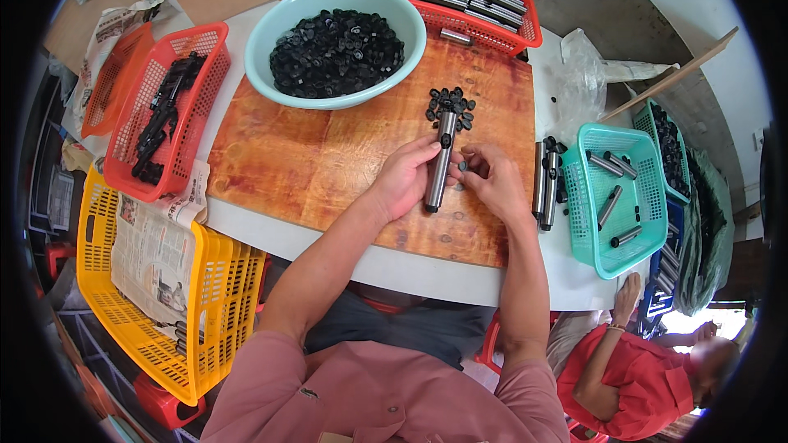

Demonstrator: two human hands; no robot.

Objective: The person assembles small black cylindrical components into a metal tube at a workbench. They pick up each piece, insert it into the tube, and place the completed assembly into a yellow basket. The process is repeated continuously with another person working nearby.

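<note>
Over the wooden board (304, 180), my left hand (402, 179) is closed round a shiny metal tube (440, 172) with a black lower end. A black round piece sits on the tube near its upper part. My right hand (495, 180) is beside the tube, thumb and fingers pinching a small dark round cap (463, 166). Just beyond the tube's far end lies a little heap of black caps (465, 115). Farther back, a pale blue basin (256, 45) holds a great many similar black pieces (336, 53).
A red basket (532, 16) of metal tubes stands at the back; another red basket (123, 148) with black parts is at left. Tubes (542, 184) lie right, by a green basket (579, 221). A yellow crate (197, 312) is lower left. Another person (628, 373) sits at lower right.
</note>
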